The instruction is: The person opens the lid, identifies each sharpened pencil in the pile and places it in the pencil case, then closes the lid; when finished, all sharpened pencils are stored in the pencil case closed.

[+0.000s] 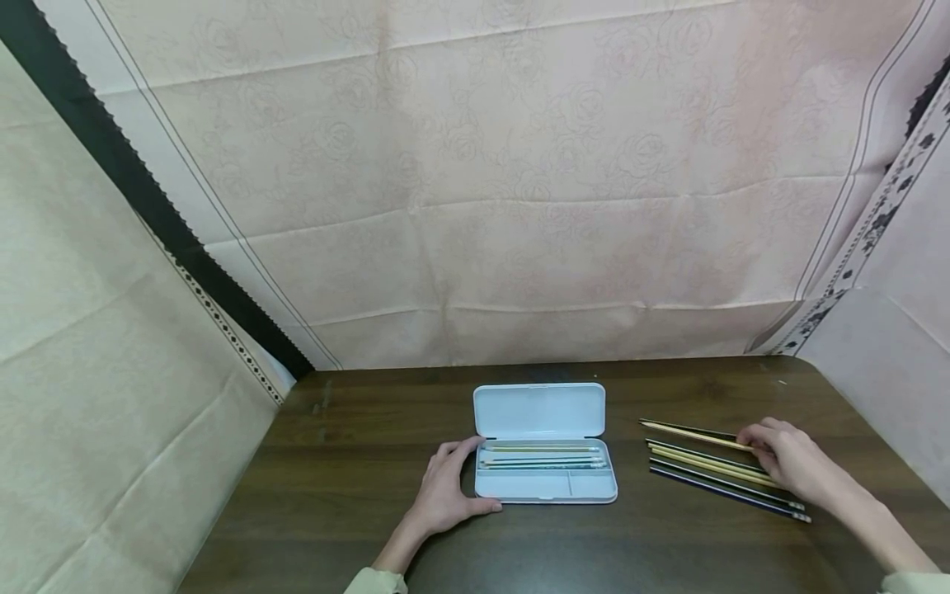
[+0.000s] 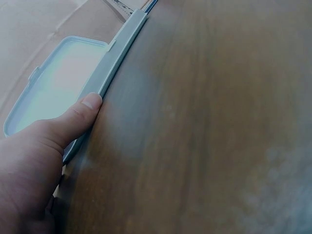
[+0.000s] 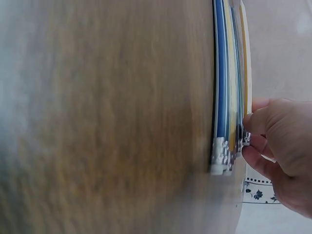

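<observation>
An open light-blue pencil case (image 1: 530, 488) lies on the table with its lid (image 1: 539, 410) tipped back. Several pencils (image 1: 542, 467) rest lengthwise inside it. My left hand (image 1: 445, 495) grips the case's left end, fingers by the back corner and thumb (image 2: 80, 114) against the front edge. To the right, my right hand (image 1: 794, 462) pinches a yellow pencil (image 1: 698, 436) near its eraser end. Beside and partly under that hand lies a row of loose pencils, among them yellow pencils (image 1: 712, 464) and a dark blue pencil (image 3: 221, 73). The right fingertips are partly hidden in the head view.
The dark wooden table (image 1: 334, 495) holds the case near its middle. Pale patterned cloth (image 1: 519, 165) hangs behind the table's back edge, and more cloth (image 1: 111, 371) rises along the left side and the right side.
</observation>
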`<state>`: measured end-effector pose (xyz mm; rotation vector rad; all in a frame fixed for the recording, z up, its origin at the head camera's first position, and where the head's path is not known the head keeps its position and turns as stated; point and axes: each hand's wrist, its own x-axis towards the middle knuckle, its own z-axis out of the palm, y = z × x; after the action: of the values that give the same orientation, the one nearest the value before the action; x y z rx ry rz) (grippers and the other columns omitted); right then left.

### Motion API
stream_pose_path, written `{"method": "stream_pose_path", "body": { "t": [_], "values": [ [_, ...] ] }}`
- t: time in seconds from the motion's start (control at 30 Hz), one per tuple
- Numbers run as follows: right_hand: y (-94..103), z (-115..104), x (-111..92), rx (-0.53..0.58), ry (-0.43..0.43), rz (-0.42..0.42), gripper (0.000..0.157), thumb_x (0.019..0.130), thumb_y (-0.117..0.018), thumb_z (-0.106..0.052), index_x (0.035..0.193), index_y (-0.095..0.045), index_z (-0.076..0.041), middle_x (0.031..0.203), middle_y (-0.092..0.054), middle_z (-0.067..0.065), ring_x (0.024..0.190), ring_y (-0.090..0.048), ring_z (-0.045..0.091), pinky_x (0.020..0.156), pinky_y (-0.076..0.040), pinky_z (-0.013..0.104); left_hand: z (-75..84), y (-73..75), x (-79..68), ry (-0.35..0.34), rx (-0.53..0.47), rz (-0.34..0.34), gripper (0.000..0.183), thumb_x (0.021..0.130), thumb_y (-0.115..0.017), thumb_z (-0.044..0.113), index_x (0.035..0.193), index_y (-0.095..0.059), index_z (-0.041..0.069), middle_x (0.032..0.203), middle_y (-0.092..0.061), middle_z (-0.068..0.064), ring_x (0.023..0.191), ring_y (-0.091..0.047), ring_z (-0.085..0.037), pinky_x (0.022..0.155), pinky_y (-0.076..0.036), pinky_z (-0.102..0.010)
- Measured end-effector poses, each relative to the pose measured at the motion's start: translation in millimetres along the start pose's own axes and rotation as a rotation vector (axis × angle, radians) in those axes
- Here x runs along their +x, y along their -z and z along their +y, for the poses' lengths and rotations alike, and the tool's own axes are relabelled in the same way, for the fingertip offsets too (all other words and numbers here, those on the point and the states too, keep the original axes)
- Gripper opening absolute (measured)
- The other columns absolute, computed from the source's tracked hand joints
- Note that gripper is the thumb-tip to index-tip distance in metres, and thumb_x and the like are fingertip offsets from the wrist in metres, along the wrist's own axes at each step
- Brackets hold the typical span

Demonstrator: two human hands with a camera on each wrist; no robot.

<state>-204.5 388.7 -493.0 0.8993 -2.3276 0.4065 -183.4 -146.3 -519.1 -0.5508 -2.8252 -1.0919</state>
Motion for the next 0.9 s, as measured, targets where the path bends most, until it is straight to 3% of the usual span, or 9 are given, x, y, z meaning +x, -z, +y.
{"method": "stream_pose_path", "body": {
  "t": [0.5, 0.9],
  "values": [
    [2.6, -26.3, 16.5, 0.063, 0.043, -0.019, 0.049, 0.051, -0.078, 0.021, 0.086, -0.067, -0.011, 0.080, -0.058, -0.007, 0.070, -0.051, 0.005, 0.060, -0.039, 0.017, -0.9, 0.8, 1.3, -0.007, -0.004, -0.003, 0.094, 0.070, -0.086, 0.060, 0.147, -0.048, 0.023, 0.137, -0.050, -0.007, 0.123, -0.043, -0.031, 0.092, -0.036, -0.058],
    [-6.3, -53.1, 35.6, 0.122, 0.105, -0.012, 0.049, 0.053, -0.076, 0.020, 0.089, -0.068, -0.013, 0.084, -0.059, -0.008, 0.075, -0.055, 0.007, 0.065, -0.042, 0.018, -0.3, -0.2, -0.4, -0.013, -0.003, 0.010, 0.092, 0.070, -0.086, 0.059, 0.146, -0.048, 0.024, 0.137, -0.051, -0.007, 0.123, -0.043, -0.032, 0.092, -0.036, -0.059]
  ]
}}
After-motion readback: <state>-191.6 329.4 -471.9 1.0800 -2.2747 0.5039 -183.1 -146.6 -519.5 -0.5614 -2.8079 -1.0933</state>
